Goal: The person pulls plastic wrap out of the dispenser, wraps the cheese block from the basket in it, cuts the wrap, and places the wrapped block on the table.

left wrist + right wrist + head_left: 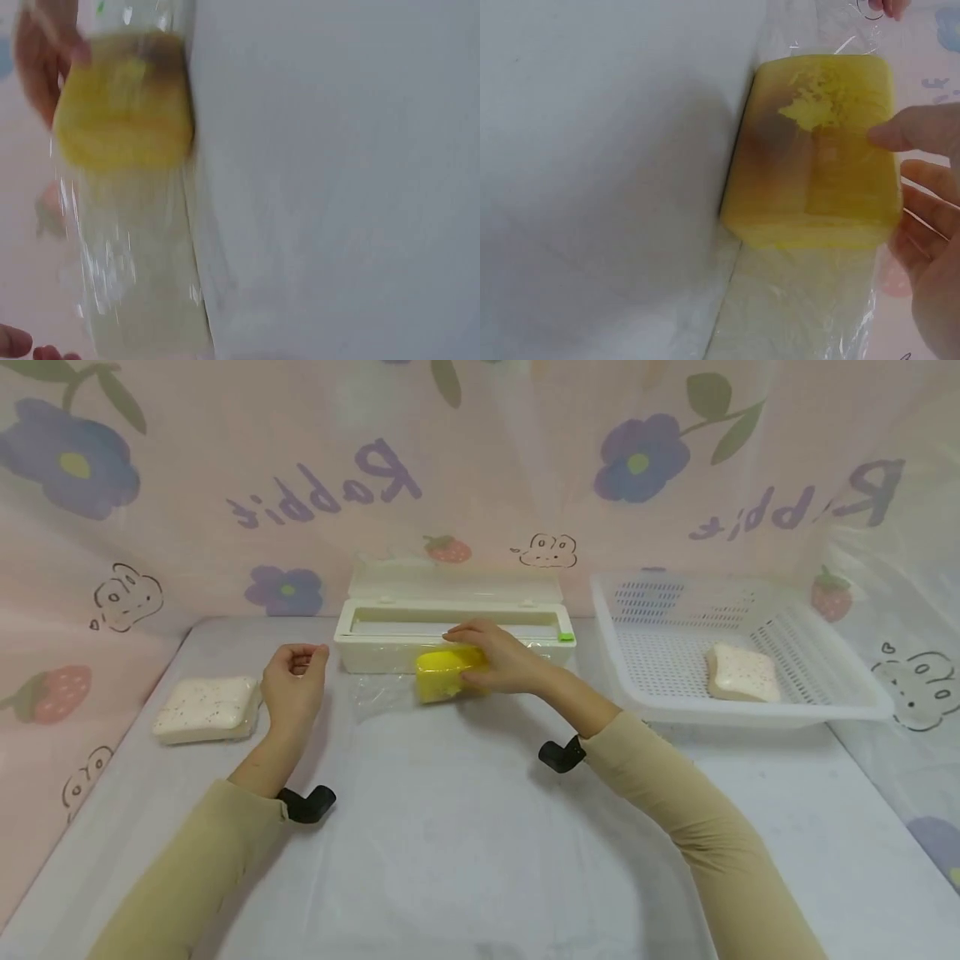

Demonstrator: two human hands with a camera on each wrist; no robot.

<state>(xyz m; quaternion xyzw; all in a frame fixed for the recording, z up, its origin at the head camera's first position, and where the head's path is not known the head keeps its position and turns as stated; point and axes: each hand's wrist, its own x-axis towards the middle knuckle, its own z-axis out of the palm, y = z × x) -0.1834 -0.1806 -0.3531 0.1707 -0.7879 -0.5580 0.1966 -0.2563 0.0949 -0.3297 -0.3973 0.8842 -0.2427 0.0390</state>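
My right hand (498, 660) grips a yellow block (442, 675) with rounded edges, thumb on one face and fingers behind. The block (814, 150) is tilted up against the front of a white film dispenser box (375, 653), with a darker patch on its face. Clear plastic film (382, 693) lies around the block and along the box front. To the left my left hand (292, 689) hovers with loosely curled fingers; thumb and fingertips (56, 352) look apart in the left wrist view. Next to it is a white speckled square block (206, 706), seemingly film-wrapped.
Behind, the dispenser's lid (457, 583) stands raised, and a green tab (566, 637) sits at the box's right end. A white perforated basket (637, 697) at the right holds another speckled block (742, 672). A printed curtain (480, 460) hangs behind the white-covered table (450, 843).
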